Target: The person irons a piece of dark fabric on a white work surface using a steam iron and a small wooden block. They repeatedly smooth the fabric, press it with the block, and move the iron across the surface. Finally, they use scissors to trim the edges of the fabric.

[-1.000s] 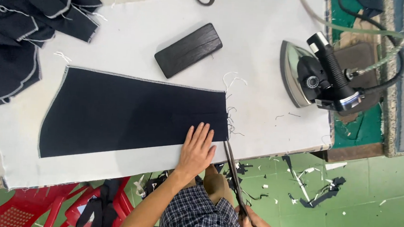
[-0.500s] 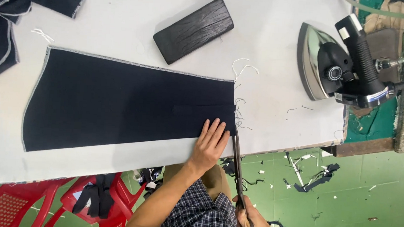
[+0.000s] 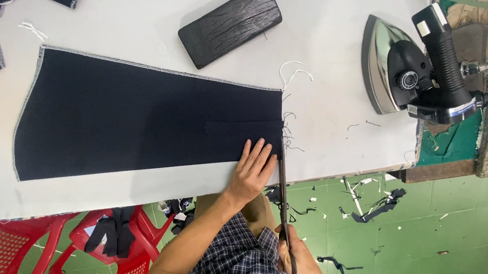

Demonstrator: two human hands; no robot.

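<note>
Dark cloth panel [image 3: 143, 119] lies flat on the white worktop [image 3: 328, 57], its pale stitched edge along the top and left. I see the left hand [image 3: 251, 174] pressed open-palmed on the panel's lower right corner, fingers spread, gripping nothing. The right hand [image 3: 298, 261], below the worktop edge, is clenched around the scissors [image 3: 281, 196], blades running up along the panel's right edge. Black block [image 3: 231, 24] and iron [image 3: 417, 68] sit apart.
</note>
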